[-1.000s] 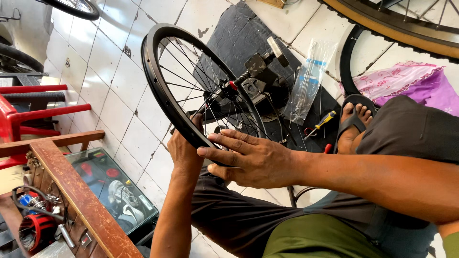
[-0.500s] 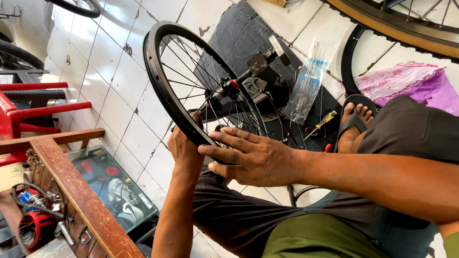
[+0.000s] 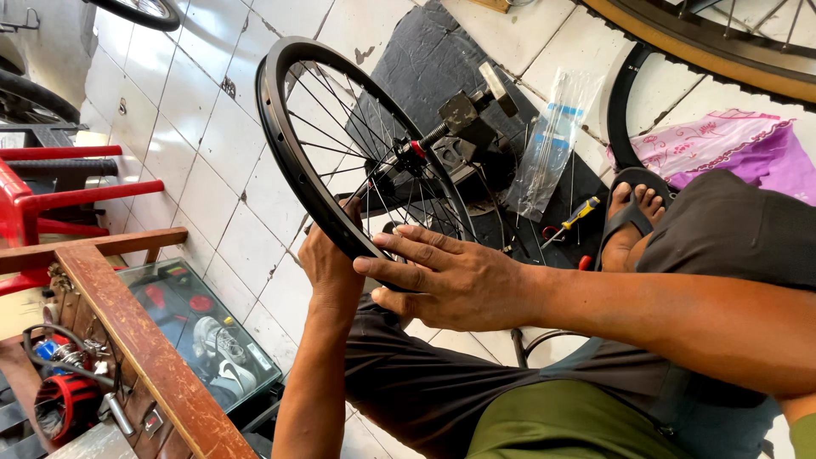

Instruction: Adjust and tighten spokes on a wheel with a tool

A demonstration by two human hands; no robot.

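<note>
A black spoked bicycle wheel [image 3: 285, 136] stands upright in a truing stand [image 3: 463, 127] on a dark mat. My left hand [image 3: 327, 255] reaches up from below and grips the lower rim from the far side, fingers among the spokes. My right hand [image 3: 450, 280] comes in from the right and lies across the same stretch of rim, fingers stretched out over it and thumb underneath. The two hands sit side by side, almost touching. The wheel's hub [image 3: 408, 157] rests in the stand's arms.
A wooden-framed glass case [image 3: 195, 331] with parts stands at lower left, with red furniture [image 3: 51, 195] behind it. A clear bag of spokes [image 3: 552, 144], a yellow screwdriver [image 3: 578, 212], purple cloth [image 3: 722, 144], a spare black rim [image 3: 619, 110] and my sandalled foot [image 3: 629, 212] lie right.
</note>
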